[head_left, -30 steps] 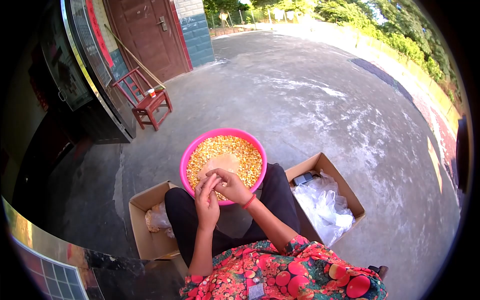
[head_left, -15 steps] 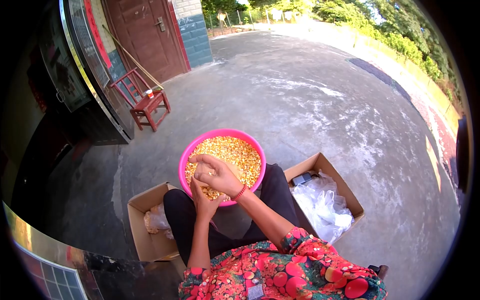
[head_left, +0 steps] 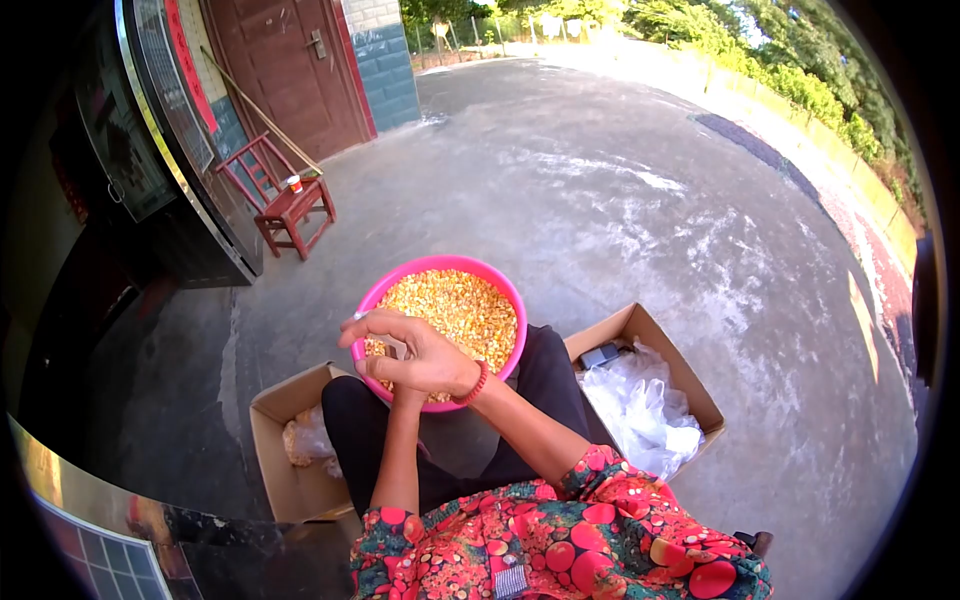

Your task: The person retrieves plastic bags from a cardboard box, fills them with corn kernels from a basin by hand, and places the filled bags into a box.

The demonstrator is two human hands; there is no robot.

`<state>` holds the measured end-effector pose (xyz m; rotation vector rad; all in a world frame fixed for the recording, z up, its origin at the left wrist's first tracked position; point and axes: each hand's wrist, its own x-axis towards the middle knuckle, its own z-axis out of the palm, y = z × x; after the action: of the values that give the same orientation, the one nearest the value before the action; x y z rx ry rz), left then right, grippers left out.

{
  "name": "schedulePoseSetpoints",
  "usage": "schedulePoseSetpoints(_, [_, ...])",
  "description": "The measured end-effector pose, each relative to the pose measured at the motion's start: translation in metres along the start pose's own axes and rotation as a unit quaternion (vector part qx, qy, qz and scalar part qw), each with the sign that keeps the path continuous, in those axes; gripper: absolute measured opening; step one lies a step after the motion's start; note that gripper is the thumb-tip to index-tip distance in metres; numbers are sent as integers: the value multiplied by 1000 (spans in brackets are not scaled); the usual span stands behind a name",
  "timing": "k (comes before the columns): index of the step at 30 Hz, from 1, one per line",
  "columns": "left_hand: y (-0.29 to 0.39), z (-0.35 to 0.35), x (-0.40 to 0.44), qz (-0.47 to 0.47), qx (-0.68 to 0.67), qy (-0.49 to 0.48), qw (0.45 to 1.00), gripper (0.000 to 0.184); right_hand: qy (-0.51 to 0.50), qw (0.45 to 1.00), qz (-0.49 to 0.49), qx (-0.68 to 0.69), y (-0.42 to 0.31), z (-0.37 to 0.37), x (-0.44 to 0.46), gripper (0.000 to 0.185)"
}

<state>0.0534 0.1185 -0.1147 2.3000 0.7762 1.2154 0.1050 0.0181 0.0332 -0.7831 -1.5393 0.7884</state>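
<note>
A pink basin (head_left: 516,305) full of yellow corn kernels (head_left: 460,305) stands between my knees. My right hand (head_left: 425,358), with a red bracelet at the wrist, is over the basin's left front part, its thumb and fingers apart and curved. Whether something small lies between them I cannot make out. My left hand (head_left: 400,390) is beneath it and mostly hidden by it, so its fingers do not show clearly. The pale flat piece seen earlier on the kernels is not visible.
An open cardboard box (head_left: 280,410) with a bag in it is at the left. Another box (head_left: 708,405) at the right holds clear plastic bags (head_left: 645,410) and a dark object (head_left: 600,356). A red chair (head_left: 290,203) with a cup (head_left: 295,184) stands by the door.
My hands were together over the basin. My right hand has turned, opened and shifted left, now covering my left hand. The pale piece has gone from the kernels. The view has shifted slightly.
</note>
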Motion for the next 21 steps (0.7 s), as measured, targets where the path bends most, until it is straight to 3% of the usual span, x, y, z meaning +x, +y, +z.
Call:
schedulePoseSetpoints(2, [2,5,-7,-6,-14,-6,1000,89,2,995,-75,-70,-1,2,3,30])
schedulePoseSetpoints(7, [9,15,-25,-37,-86,-18,995,80,-24,985,-110,-131,-9,12,-1,29])
schedulePoseSetpoints(10, [74,-13,-21,-82,-213,-33,973,70,-54,983,-108,-138,-9,23,-8,30])
schedulePoseSetpoints(11, [67,-9,-23,-83,-213,-33,973,70,-70,984,-97,-129,-10,25,-9,30])
schedulePoseSetpoints(15, [39,1,-30,-201,-237,-174,934,54,-17,983,-153,-99,-17,25,-14,26])
schedulePoseSetpoints(17, [53,-12,-32,-136,-580,-150,789,49,-12,982,-118,-147,-31,14,-20,27])
schedulePoseSetpoints(19, [65,-23,-33,-95,-724,-128,672,48,-8,977,-83,-195,-39,-3,-26,28])
schedulePoseSetpoints(21, [67,-33,-35,-133,-596,-137,780,45,117,959,-47,-253,-39,-22,-32,27])
